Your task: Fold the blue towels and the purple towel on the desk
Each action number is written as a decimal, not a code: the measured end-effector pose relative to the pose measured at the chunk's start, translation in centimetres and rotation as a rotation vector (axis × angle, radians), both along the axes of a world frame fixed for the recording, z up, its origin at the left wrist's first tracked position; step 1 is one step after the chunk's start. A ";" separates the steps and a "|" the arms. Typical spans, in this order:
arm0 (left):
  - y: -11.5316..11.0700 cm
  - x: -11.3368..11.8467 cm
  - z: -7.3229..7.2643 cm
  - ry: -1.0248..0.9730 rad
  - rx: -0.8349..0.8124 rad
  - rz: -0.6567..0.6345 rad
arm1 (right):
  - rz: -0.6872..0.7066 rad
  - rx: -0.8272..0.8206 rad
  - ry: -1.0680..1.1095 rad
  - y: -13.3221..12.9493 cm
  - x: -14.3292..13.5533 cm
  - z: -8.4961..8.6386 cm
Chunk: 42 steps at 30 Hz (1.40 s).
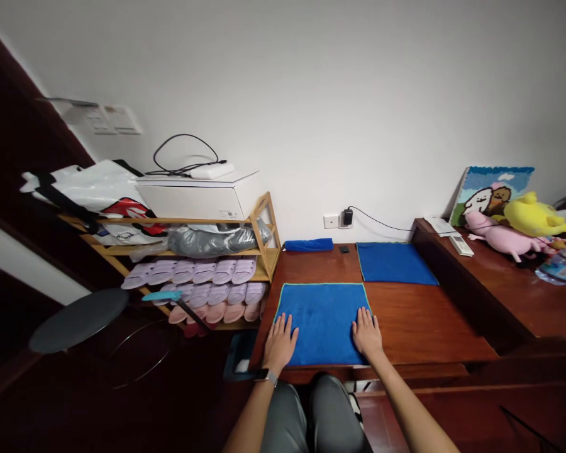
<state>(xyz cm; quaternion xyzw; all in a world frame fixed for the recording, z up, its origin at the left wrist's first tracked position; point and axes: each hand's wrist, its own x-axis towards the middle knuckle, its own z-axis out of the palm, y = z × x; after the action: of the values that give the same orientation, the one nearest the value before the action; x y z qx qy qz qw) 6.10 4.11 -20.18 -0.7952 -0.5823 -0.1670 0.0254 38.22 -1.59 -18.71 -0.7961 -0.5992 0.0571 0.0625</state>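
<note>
Smoothing looks the step in hand: left hand (279,343) and right hand (366,333) press flat, fingers released, on the blue cloth (321,314) (worktop (419,327) beneath); folding would need an edge grasped.

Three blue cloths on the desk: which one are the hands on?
The near square blue towel, spread flat, under both the left hand and right hand.
</note>
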 end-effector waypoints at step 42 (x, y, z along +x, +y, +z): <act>13.3 3.9 -0.6 0.005 -0.068 0.007 | 0.156 0.005 0.056 11.9 -2.7 0.7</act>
<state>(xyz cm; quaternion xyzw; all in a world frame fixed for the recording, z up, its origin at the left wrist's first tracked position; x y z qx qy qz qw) 9.96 17.44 -20.74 -0.7938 -0.5905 -0.1452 0.0006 35.48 10.31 -18.03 -0.7448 -0.6577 0.0825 0.0766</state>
